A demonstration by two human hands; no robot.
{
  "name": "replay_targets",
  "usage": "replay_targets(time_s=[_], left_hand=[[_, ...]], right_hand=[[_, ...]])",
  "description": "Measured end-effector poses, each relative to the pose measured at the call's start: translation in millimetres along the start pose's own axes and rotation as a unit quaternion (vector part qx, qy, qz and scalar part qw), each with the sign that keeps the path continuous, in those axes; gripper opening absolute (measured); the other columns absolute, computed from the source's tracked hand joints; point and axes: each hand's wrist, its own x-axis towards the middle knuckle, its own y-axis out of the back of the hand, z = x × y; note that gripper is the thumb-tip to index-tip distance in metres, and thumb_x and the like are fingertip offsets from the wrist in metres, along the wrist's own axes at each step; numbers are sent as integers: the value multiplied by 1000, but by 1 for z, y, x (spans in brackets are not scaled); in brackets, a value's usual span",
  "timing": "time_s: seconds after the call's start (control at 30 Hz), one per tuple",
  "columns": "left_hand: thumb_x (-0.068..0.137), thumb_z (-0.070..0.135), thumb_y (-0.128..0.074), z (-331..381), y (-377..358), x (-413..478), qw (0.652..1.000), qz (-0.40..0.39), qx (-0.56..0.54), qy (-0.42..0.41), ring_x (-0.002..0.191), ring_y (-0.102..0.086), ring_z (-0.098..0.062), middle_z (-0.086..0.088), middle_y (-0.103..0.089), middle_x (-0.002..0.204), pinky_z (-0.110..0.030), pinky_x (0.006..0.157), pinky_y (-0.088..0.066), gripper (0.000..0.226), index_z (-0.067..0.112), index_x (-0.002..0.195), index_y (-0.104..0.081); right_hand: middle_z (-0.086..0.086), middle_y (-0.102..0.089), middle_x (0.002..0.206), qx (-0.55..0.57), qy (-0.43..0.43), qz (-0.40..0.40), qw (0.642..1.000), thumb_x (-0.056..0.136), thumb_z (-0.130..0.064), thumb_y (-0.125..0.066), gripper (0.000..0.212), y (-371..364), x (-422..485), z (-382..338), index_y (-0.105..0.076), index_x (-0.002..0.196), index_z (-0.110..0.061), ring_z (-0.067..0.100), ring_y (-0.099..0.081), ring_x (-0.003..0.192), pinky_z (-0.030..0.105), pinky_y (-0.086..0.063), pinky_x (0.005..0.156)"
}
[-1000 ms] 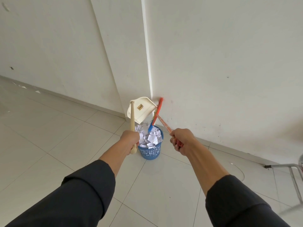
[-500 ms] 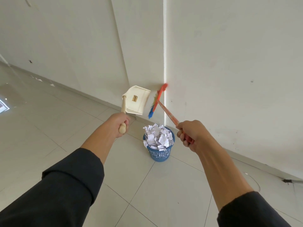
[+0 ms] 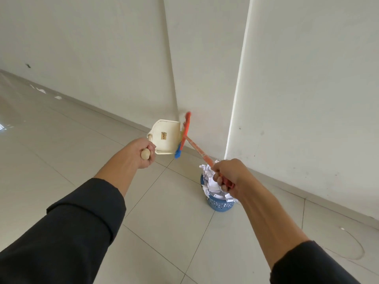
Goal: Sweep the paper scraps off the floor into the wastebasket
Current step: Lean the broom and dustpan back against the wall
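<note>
Left hand [image 3: 141, 153]: my grip closed round the wooden handle [image 3: 145, 154] of the cream dustpan [image 3: 166, 137]; half a second ago it was held nearer the wastebasket, now well left of it, pan raised off the floor.
Right hand [image 3: 226, 176]: my grip closed round the orange broom handle [image 3: 198, 149]; broom head [image 3: 184, 134] now touching the dustpan's right edge, earlier apart from it.
Wastebasket [image 3: 219, 203]: blue, on the floor [image 3: 61, 160] near the wall corner, now partly behind my right hand.
Paper scraps [image 3: 209, 181]: heaped above its rim, as before.
Stray scraps [image 3: 42, 91]: far left by the wall.
</note>
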Motion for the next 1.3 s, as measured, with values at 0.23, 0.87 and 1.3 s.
replay_targets(time_s=[0.23,0.87,1.3], left_hand=[[97,-1,-48,38,41,96,997,32,50,55,29,-41,-2,2,-45,44,-13,31,-36,12,8,93,-54],[95,2,-41,181,-50,357,974,37,191,117,44,-52,-10,-10,-55,69,-17,33,-40,14,1,104,-51],[89,3,-39,317,-140,482,963,-97,234,87,77,-65,-31,-36,-57,117,-25,42,-53,41,-9,121,-62]], right_hand=[[10,-49,60,-35,-59,0,998,89,-1,-46,10,-107,83,0,-55,87,-5,12,-37,41,18,-28,41],[0,-36,45,107,-187,-52,975,91,-1,-43,34,-139,327,-139,-40,61,-14,15,-54,45,19,-40,37],[29,-70,111,331,-30,-48,942,100,-13,-32,40,-169,453,-265,-63,123,-2,45,-70,100,48,-59,84]])
